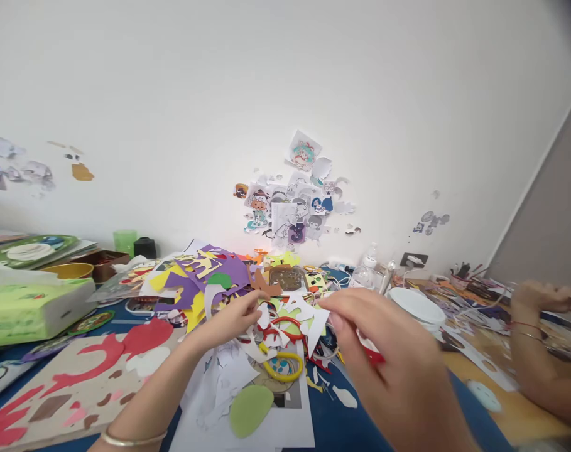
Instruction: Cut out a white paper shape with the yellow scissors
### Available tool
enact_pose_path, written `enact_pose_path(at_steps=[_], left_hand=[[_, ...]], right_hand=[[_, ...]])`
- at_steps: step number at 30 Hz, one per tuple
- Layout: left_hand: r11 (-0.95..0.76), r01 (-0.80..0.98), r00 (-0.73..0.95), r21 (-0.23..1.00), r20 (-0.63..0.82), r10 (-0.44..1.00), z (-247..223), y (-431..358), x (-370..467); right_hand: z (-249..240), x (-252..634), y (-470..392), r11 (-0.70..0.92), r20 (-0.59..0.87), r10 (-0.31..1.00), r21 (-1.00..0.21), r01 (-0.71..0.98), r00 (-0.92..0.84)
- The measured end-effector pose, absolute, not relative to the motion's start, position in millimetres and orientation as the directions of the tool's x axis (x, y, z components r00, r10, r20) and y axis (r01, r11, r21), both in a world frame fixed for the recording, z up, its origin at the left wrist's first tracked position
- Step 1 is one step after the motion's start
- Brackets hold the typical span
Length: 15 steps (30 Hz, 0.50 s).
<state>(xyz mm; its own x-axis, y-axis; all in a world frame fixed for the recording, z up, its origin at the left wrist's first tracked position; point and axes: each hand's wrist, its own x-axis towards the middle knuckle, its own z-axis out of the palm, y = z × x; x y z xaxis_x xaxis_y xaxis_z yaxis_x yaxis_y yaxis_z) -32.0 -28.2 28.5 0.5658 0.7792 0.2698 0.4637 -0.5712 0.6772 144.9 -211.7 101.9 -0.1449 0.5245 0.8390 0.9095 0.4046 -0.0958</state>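
Note:
My right hand pinches a white paper scrap between thumb and forefinger, above a heap of cut paper. Something red shows under its palm; what it is I cannot make out. My left hand, with a bangle at the wrist, reaches into the heap. Its fingers are curled together beside a small white scrap, and whether they grip it is unclear. Between the hands lie a yellow-handled pair of scissors and a red loop-shaped handle. A green paper oval rests on white sheets nearer to me.
To the left are a cardboard sheet with red and brown cutouts and a green tissue pack. Purple and yellow offcuts pile up behind. A clear bottle and white bowl stand right. Another person's arm is at far right.

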Motion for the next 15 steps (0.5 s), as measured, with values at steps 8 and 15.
enact_pose_path(at_steps=[8, 15], left_hand=[[-0.565, 0.466, 0.586, 0.681, 0.241, 0.773, 26.8, -23.1, -27.1], [-0.584, 0.479, 0.572, 0.656, 0.271, 0.774, 23.3, -20.5, -24.8]], right_hand=[[-7.8, 185.4, -116.2, -0.172, -0.036, 0.984, 0.034, 0.984, 0.174], [-10.4, 192.0, -98.8, -0.163, -0.012, 0.987, 0.021, 0.986, 0.163]])
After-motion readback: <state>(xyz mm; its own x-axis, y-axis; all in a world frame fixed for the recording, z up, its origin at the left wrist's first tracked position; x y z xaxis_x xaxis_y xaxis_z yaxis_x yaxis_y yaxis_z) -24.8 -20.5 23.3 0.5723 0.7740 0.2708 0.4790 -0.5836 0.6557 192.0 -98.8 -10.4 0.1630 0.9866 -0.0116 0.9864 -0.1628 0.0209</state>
